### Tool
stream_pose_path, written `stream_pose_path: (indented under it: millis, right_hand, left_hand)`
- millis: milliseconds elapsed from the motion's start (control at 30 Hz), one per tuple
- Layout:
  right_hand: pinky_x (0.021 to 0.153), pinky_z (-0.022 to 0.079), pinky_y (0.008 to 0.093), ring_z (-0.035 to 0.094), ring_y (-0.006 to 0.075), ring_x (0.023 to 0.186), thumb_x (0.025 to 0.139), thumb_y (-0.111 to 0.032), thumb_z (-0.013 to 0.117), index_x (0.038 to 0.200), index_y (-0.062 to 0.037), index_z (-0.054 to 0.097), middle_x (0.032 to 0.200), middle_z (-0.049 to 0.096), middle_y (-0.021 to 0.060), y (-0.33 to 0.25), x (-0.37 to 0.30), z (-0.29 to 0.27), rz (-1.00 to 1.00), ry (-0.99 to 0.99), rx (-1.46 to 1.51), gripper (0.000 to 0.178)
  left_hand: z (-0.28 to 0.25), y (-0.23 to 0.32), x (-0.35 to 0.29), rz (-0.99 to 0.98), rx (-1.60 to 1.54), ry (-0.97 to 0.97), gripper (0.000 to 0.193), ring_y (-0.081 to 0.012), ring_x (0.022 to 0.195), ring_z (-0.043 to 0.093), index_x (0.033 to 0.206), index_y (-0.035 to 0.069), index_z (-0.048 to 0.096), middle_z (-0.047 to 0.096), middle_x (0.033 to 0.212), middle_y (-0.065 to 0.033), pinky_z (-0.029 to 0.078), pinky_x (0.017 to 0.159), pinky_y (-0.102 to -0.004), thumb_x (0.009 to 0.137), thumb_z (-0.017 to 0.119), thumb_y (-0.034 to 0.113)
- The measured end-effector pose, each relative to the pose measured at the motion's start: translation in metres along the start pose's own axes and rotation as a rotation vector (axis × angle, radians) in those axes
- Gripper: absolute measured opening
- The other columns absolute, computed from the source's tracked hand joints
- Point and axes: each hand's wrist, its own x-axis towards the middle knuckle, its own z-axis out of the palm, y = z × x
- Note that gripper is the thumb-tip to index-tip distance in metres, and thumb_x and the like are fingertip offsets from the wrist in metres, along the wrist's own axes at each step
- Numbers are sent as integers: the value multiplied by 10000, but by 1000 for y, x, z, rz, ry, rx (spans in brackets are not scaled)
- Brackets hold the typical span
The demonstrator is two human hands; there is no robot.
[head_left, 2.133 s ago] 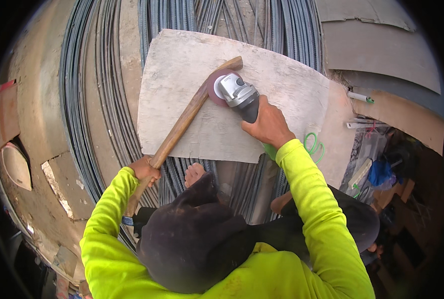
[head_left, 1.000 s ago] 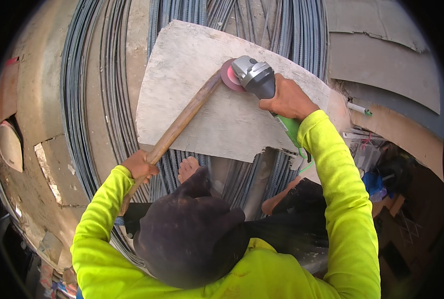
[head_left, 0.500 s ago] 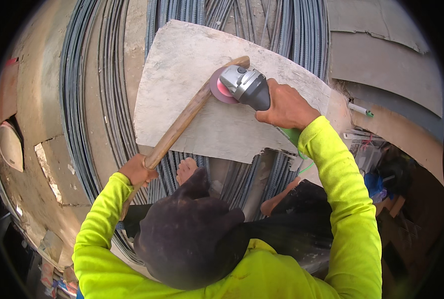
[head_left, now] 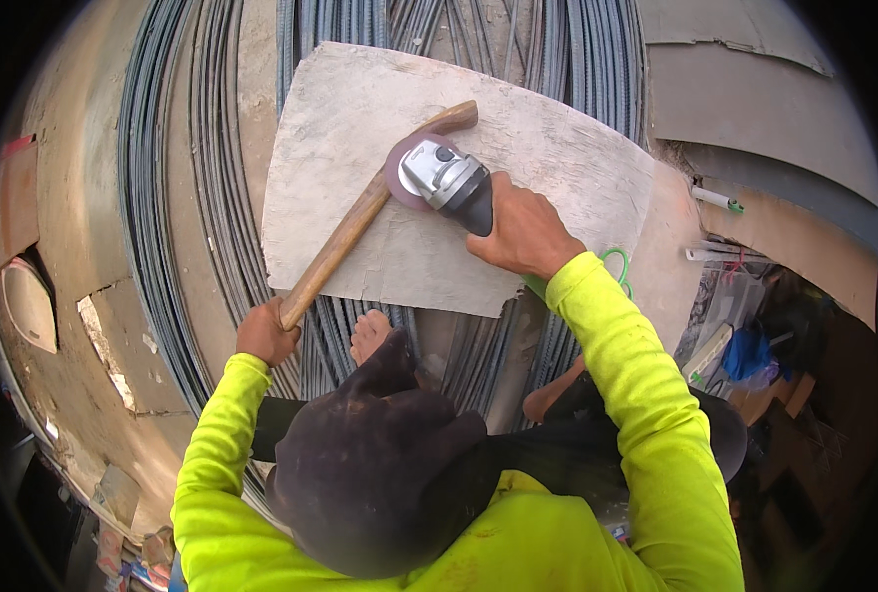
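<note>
My left hand (head_left: 267, 333) is closed round the near end of a long wooden handle (head_left: 345, 237), which slants away to the right and ends in a curved, darker tip. In my right hand (head_left: 528, 227) is an angle grinder (head_left: 449, 183), gripped by its dark body. Its purplish disc (head_left: 400, 173) lies against or just over the handle below the curved end; exact contact is hard to tell. Under the handle's far part is a pale, worn board (head_left: 548, 128).
Bundles of steel rebar (head_left: 148, 197) run beneath and beside the board. Grey sheets (head_left: 755, 109) are stacked at the right, near a white tube (head_left: 717, 198). A green cord (head_left: 617, 264) loops by my right wrist. My bare foot (head_left: 370, 335) rests close to the board's near edge.
The grinder and my right hand have shifted left and slightly nearer, along the handle. The handle's curved tip has moved a little left, and my left hand sits slightly differently at its end.
</note>
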Motion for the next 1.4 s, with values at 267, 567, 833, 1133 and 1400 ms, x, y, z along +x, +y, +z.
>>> stream_pose_path:
  millis: [267,567,833,1133,1400]
  right_hand:
    - [838,553,513,686,502,898,743,-294,757,1135,108,518,928,683,351,-3,2,4,38,47,24,611]
    - [886,560,497,699,492,930,738,-327,770,1147,129,542,969,695,349,16,9,-9,135,132,-30,654]
    - [882,562,499,707,470,950,731,-328,786,1157,109,533,1004,711,319,52,-5,-16,220,267,11,661]
    - [832,542,533,683,507,896,743,-288,748,1145,77,516,933,687,333,23,0,12,31,268,51,591]
    - [876,550,505,696,495,938,735,-319,768,1172,84,533,992,699,343,68,17,-28,310,362,-50,639]
  left_hand:
    - [-12,-16,9,59,-155,-145,323,-417,830,716,987,-22,684,684,823,-265,554,805,-444,713,757,132]
    - [-22,-19,13,49,-187,-180,267,-309,672,668,884,-59,640,632,712,-210,544,716,-400,704,750,104]
    - [-28,-16,15,23,-340,-306,176,-176,548,577,798,-27,585,580,649,-71,505,572,-354,738,723,63]
    - [-45,-3,18,-57,-414,-453,140,-158,524,586,809,-9,585,567,632,-50,499,529,-325,744,707,13]
    - [-53,2,12,-80,-422,-514,132,-166,530,611,808,1,610,602,647,-56,507,534,-317,738,721,8]
